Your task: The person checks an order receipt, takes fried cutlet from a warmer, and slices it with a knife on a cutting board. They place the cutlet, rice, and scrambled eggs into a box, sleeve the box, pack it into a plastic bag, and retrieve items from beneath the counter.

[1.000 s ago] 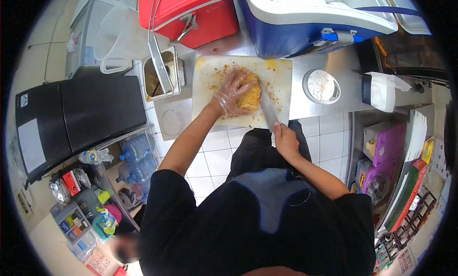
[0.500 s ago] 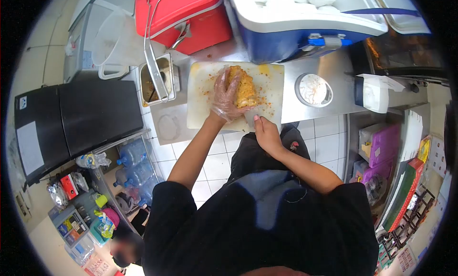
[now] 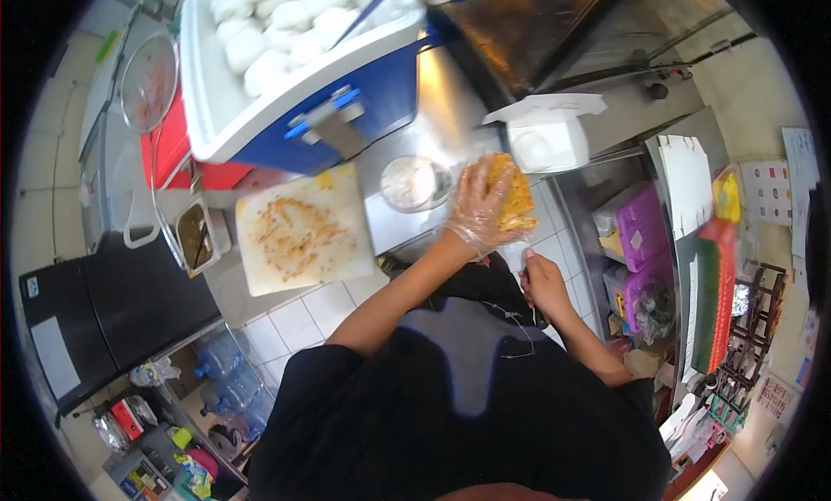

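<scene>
My left hand [image 3: 479, 205], in a clear plastic glove, is pressed over a golden-brown breaded piece of fried chicken [image 3: 519, 196]. Its fingers spread across the top and hold the food against a broad knife blade below. My bare right hand [image 3: 547, 286] grips the handle of that knife [image 3: 513, 257], whose blade is mostly hidden under the chicken and glove. Both hands are off the counter's front edge, just in front of an open white box [image 3: 567, 146]. To the left lies a white cutting board [image 3: 346, 194] strewn with orange crumbs.
A round, white-topped container [image 3: 409, 185] stands between board and box. Behind are a blue cooler [image 3: 381, 103] filled with white wrapped bundles and a red cooler [image 3: 164, 146]. A steel pan [image 3: 216, 228] sits left of the board. Purple-fronted bins [image 3: 640, 224] stand at right.
The chicken has been lifted off the cutting board and carried right on the knife, steadied by my left hand. Crumbs stay on the board. My view has turned to the right.
</scene>
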`<state>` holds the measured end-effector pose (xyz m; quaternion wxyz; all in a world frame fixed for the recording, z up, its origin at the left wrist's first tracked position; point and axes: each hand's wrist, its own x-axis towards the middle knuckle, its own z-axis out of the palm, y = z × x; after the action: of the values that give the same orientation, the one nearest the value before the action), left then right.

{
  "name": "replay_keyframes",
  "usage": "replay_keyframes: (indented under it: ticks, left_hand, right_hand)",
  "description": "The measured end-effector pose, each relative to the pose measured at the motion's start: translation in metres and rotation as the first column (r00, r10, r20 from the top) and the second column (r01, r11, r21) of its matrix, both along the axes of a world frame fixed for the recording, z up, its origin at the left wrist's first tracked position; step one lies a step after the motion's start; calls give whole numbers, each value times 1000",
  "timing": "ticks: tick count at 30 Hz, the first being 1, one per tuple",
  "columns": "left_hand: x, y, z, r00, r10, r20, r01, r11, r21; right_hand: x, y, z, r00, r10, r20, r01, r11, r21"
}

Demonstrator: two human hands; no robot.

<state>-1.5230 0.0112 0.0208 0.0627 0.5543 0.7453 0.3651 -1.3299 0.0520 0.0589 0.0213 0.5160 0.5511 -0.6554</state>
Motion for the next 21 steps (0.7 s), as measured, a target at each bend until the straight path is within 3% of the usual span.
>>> replay_keyframes:
  ticks: [3, 5, 6, 7, 9, 10, 13, 15, 19, 21]
  left_hand:
    - [22, 75, 2, 995, -103, -4, 103, 995, 19]
    - [26, 125, -8, 995, -73, -70, 69, 996, -59]
    - [29, 149, -13, 993, -63, -97, 53, 993, -102]
    - [29, 170, -19, 996, -70, -62, 57, 981, -184]
    - [30, 205, -20, 994, -99, -43, 78, 936, -342]
    - [29, 220, -14, 991, -137, 10, 127, 883, -452]
    - [44, 242, -59, 992, -77, -101, 24, 896, -444]
    - [53, 247, -57, 979, -72, -190, -20, 896, -443]
    - [51, 251, -49, 957, -120, -265, -35, 858, -512]
    - [43, 245, -40, 975, -129, -179, 37, 895, -444]
  right_hand:
    - [26, 62, 1, 996, -75, 43, 72, 996, 56]
    - [30, 117, -12, 994, 35, 105, -66, 949, 309]
    - [36, 138, -16, 985, 80, 155, -139, 899, 416]
    - [48, 153, -12, 944, 98, 314, -260, 807, 530]
    - [69, 184, 10, 798, 48, 601, -523, 551, 650]
    - [88, 194, 19, 818, 36, 574, -494, 555, 669]
    - [148, 191, 54, 852, -8, 523, -413, 605, 681]
    - [166, 188, 79, 851, -70, 520, -339, 683, 647]
    - [175, 191, 73, 931, -97, 352, -207, 654, 728]
    - [162, 195, 68, 945, -79, 317, -184, 674, 715]
